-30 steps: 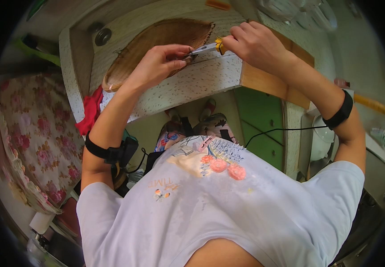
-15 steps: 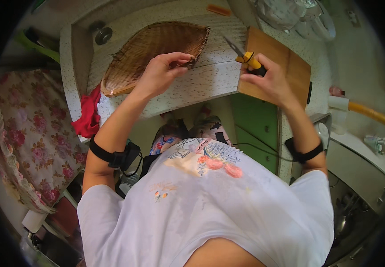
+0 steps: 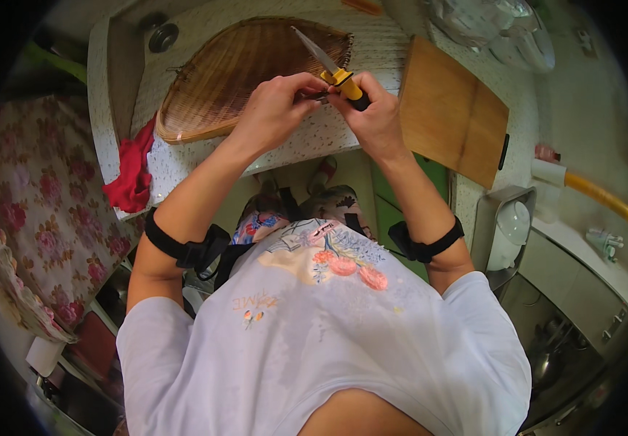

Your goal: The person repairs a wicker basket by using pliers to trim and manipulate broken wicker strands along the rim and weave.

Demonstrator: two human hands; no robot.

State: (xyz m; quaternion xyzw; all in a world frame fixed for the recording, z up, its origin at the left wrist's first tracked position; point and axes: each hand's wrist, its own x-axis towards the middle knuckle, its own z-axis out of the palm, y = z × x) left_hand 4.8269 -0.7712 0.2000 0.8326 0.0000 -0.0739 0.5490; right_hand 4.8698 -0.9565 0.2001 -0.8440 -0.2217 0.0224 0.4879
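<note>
My right hand (image 3: 375,120) is closed round the yellow and black handle of a knife (image 3: 339,75). The narrow blade points up and to the left, over the woven bamboo basket (image 3: 216,87). Close beside it, my left hand (image 3: 274,109) is closed in a pinch at the basket's near right side. Something small and dark shows between the fingertips of both hands, too little of it to name. The fingers of the two hands nearly meet.
On the speckled counter (image 3: 128,80), a wooden cutting board (image 3: 452,109) lies right of my hands. A red cloth (image 3: 132,174) hangs over the left edge. Clear plastic bags (image 3: 492,25) sit at the far right. A metal basin (image 3: 506,225) stands beyond my right forearm.
My right hand has moved left with the knife, from beside the cutting board to my left hand. The left hand has stayed near the basket's rim, still pinched.
</note>
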